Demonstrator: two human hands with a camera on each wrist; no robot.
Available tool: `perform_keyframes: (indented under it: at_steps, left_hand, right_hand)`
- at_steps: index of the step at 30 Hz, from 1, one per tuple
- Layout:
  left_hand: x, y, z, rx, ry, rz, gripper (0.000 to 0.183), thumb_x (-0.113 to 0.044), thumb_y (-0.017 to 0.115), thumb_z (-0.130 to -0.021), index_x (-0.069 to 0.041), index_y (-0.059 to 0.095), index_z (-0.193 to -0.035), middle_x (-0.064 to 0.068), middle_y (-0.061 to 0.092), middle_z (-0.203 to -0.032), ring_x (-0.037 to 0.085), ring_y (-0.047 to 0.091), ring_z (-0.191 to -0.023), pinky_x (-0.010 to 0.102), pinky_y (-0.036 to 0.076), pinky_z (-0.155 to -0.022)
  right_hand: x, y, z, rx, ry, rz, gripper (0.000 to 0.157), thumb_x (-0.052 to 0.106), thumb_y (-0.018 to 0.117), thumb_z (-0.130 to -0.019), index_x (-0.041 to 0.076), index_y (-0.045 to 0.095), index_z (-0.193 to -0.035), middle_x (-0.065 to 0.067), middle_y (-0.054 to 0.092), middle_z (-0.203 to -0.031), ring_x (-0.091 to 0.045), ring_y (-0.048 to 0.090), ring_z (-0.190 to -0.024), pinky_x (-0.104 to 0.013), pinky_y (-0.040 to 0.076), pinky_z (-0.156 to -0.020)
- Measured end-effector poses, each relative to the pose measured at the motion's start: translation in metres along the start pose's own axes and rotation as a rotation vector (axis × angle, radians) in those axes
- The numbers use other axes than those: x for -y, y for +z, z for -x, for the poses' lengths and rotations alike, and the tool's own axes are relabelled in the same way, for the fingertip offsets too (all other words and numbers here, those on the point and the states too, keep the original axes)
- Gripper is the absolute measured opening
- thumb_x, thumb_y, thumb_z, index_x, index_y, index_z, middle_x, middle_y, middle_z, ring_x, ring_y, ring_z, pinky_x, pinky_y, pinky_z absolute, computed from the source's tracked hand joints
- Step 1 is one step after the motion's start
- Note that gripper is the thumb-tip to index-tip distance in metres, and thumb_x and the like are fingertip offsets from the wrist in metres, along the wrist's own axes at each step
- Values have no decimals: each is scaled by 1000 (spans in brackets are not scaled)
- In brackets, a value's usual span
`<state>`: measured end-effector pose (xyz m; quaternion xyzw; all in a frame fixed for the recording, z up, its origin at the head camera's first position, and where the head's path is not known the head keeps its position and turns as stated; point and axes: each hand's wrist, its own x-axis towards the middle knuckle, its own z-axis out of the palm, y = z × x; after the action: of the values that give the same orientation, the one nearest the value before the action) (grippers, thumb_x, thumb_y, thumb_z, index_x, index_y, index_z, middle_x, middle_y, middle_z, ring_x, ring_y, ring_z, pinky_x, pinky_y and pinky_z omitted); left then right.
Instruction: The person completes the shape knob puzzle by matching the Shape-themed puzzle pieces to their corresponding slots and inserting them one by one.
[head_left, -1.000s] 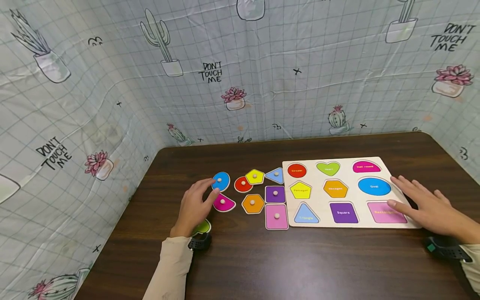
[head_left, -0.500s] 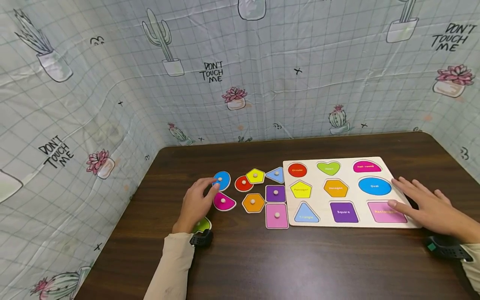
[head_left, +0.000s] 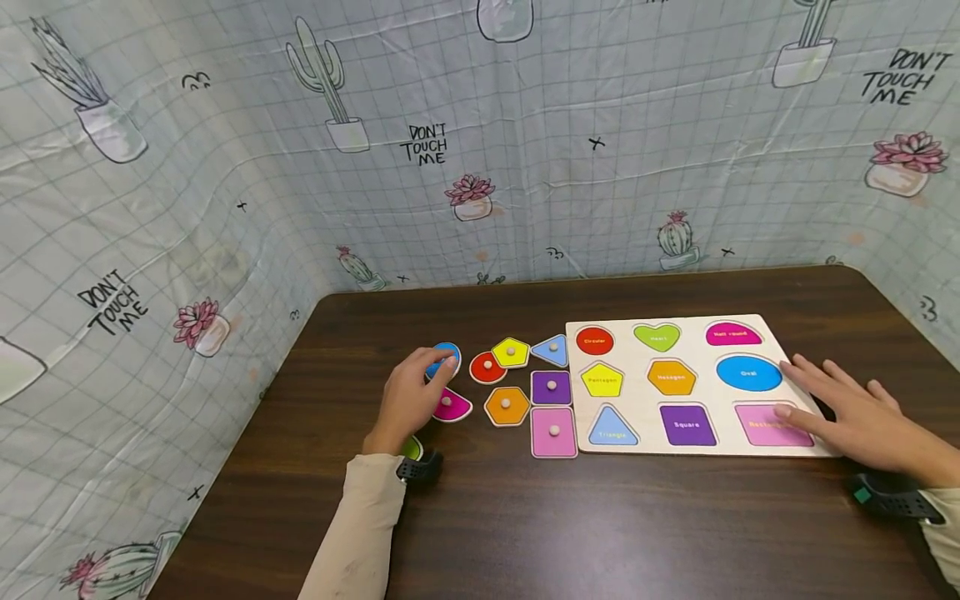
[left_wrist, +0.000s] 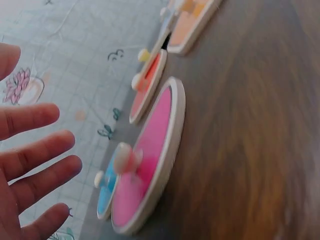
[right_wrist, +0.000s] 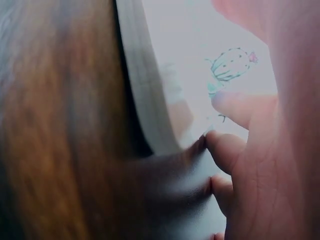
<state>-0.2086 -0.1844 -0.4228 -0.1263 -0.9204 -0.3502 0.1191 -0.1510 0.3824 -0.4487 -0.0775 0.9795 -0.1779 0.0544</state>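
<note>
Along the left and far sides, cactus-printed cloth [head_left: 525,83]. On the left of the brown counter [head_left: 600,525], a green piece [head_left: 412,448], partly hidden behind the left wrist. Just beyond, the left hand [head_left: 408,396], fingers spread in the wrist view, over the blue oval [head_left: 442,351] and near the magenta half-round [head_left: 453,406]; cannot tell whether touching either. Further right, a red circle [head_left: 487,367] against a yellow pentagon [head_left: 511,352], with an orange hexagon [head_left: 507,407] nearer. Next, a light blue triangle [head_left: 551,350], purple square [head_left: 551,387] and pink rectangle [head_left: 553,433], in line from far to near, close against the left edge of a pale board [head_left: 649,423] with matching coloured shapes. At right, over the board's edge, the right hand [head_left: 855,417], fingers extended, thumb above the board's pink rectangle shape.
</note>
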Motion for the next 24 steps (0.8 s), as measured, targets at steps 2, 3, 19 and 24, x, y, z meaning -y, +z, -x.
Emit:
perform_keyframes:
  at_steps: [2,3,19,24]
  left_hand:
    - [-3,3,-3,7,2,2,42,-42,56,-101,-12,70,-127,4,66,-125,29,60,-118,56,45,-99]
    - [-4,5,-4,13,7,-8,42,-42,56,-101,-13,70,-127,4,66,-125,29,60,-118,56,45,-99]
    - [-23,33,-27,27,36,59,37,-37,58,-102,-11,71,-124,2,70,-115,26,61,-112,48,48,-98]
    - [-28,45,-35,51,16,110,34,-34,59,-101,-12,71,-124,3,69,-117,24,63,-110,41,51,-96]
  right_hand:
    - [0,-1,1,2,-3,3,86,54,53,-98,3,18,-158,-35,11,-158,-57,-6,-143,-81,-9,-100]
    - [1,-1,1,3,-6,3,86,54,53,-98,3,18,-158,-34,12,-158,-58,-6,-143,-81,-9,-99]
    - [0,-2,1,5,-28,-28,83,52,53,-98,4,21,-158,-31,13,-160,-56,-6,-144,-80,-12,-101]
    - [-1,-1,3,2,-36,-32,82,52,53,-98,5,22,-158,-31,13,-160,-56,-5,-145,-80,-12,-101]
